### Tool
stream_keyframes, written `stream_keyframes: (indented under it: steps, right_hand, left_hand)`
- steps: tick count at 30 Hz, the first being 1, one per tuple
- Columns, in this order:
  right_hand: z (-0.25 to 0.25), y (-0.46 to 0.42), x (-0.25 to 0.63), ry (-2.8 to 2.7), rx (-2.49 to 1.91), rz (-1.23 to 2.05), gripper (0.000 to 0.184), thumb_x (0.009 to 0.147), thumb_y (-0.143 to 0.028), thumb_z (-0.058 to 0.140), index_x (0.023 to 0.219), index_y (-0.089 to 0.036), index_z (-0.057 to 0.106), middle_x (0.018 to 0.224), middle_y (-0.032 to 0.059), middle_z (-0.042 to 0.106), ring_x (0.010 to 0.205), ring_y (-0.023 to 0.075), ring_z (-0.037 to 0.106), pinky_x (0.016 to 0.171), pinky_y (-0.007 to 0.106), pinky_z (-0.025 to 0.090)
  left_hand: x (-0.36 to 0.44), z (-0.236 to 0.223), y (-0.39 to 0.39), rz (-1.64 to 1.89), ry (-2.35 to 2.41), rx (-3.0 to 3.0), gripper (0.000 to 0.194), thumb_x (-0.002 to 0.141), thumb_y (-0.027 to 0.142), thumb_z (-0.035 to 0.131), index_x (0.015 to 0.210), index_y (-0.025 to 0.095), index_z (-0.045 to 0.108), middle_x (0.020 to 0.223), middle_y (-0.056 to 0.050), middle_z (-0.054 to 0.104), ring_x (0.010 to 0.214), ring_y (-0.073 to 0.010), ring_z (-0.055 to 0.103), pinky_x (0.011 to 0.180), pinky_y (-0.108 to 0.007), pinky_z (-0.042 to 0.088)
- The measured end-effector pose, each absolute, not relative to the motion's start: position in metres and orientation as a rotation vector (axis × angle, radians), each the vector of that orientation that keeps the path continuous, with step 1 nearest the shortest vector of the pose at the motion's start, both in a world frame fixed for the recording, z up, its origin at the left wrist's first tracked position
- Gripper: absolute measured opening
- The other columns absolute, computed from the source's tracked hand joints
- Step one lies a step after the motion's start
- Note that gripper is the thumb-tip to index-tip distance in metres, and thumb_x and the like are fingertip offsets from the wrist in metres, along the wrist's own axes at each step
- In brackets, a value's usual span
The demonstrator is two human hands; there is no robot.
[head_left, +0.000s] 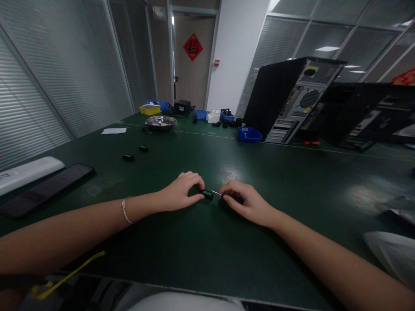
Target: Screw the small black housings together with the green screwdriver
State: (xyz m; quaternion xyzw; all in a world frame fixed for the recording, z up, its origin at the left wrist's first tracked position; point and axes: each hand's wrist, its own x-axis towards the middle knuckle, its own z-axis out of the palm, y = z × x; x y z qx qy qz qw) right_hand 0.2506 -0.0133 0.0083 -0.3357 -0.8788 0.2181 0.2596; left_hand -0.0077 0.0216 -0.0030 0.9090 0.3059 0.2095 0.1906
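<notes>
Pinched between the thumb and fingers of my left hand is a small black casing with a green part inside, low over the green table. My right hand is closed on a screwdriver. Its thin metal shaft points left at the casing's right end, and the fingers mostly hide its dark handle. Whether the tip touches the casing, I cannot tell. Two small black pieces, one nearer and one farther, lie on the table beyond my left hand.
A black keyboard and a white long object lie at the left. Farther back stand a metal bowl, a yellow bin and a blue bin. An upright computer case stands at the back right.
</notes>
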Motion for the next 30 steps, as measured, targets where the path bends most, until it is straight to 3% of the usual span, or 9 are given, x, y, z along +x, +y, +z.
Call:
stream_keyframes:
  steps: [9, 16, 23, 30]
  right_hand:
    - [0.008, -0.017, 0.249, -2.432, -0.920, 0.583, 0.015, 0.091, -0.018, 0.056, 0.104, -0.019, 0.064, 0.089, 0.0045, 0.060, 0.078, 0.0175, 0.056, 0.069, 0.030, 0.044]
    - [0.012, -0.014, 0.251, -2.380, -0.940, 0.611, 0.015, 0.097, -0.021, 0.051, 0.108, -0.020, 0.061, 0.096, 0.0062, 0.062, 0.084, 0.0190, 0.058, 0.075, 0.032, 0.046]
    - [0.012, -0.013, 0.254, -2.388, -0.946, 0.665, 0.017, 0.099, -0.023, 0.047, 0.109, -0.022, 0.061, 0.100, 0.0064, 0.063, 0.091, 0.0196, 0.059, 0.081, 0.033, 0.047]
    - [0.020, -0.011, 0.266, -2.424, -0.978, 0.692, 0.015, 0.099, -0.024, 0.049, 0.105, -0.021, 0.063, 0.099, 0.0057, 0.065, 0.089, 0.0195, 0.061, 0.079, 0.033, 0.048]
  left_hand:
    - [-0.008, -0.005, 0.023, 0.597, 0.854, 2.548, 0.013, 0.089, 0.027, 0.064, 0.098, 0.020, 0.059, 0.100, -0.003, 0.060, 0.096, -0.0206, 0.054, 0.085, -0.032, 0.040]
    - [-0.008, 0.000, 0.020, 0.585, 0.881, 2.514, 0.014, 0.089, 0.027, 0.064, 0.099, 0.020, 0.059, 0.100, -0.003, 0.060, 0.096, -0.0214, 0.054, 0.085, -0.032, 0.041]
    - [-0.008, 0.000, 0.021, 0.618, 0.871, 2.477, 0.029, 0.087, 0.028, 0.066, 0.114, 0.022, 0.056, 0.101, -0.003, 0.061, 0.098, -0.0222, 0.054, 0.086, -0.033, 0.041]
    - [-0.007, 0.001, 0.022, 0.581, 0.846, 2.511, 0.017, 0.090, 0.027, 0.063, 0.106, 0.021, 0.062, 0.102, -0.004, 0.061, 0.097, -0.0217, 0.054, 0.086, -0.033, 0.040]
